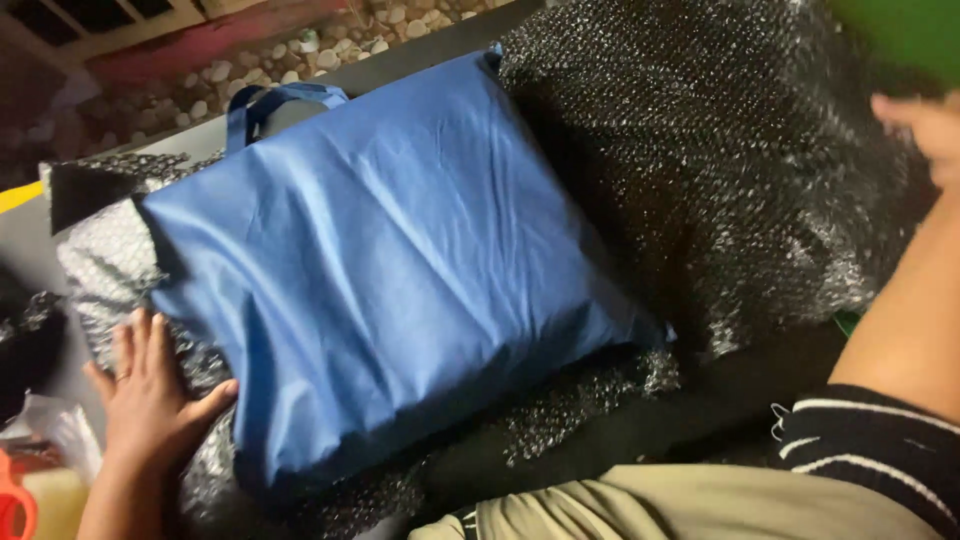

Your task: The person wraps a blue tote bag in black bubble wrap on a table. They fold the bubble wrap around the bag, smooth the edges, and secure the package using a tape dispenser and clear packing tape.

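Pressing left hand (150, 395) on bubble wrap (720, 170) (under blue bag (380, 260)).

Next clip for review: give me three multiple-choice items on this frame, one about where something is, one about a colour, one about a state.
1. Where does the flat blue fabric bag lie?
A. on black bubble wrap
B. on a wooden chair
C. inside a cardboard box

2. What colour is the bag?
A. red
B. blue
C. white

3. How is the left hand?
A. clenched in a fist
B. pinching a pen
C. open, lying flat

Answers:
1 A, black bubble wrap shows around and under the bag.
2 B, its cloth is plainly blue.
3 C, the fingers are spread, palm down on the wrap at the bag's lower left corner. The right hand reaches toward the wrap's far edge, partly out of frame.
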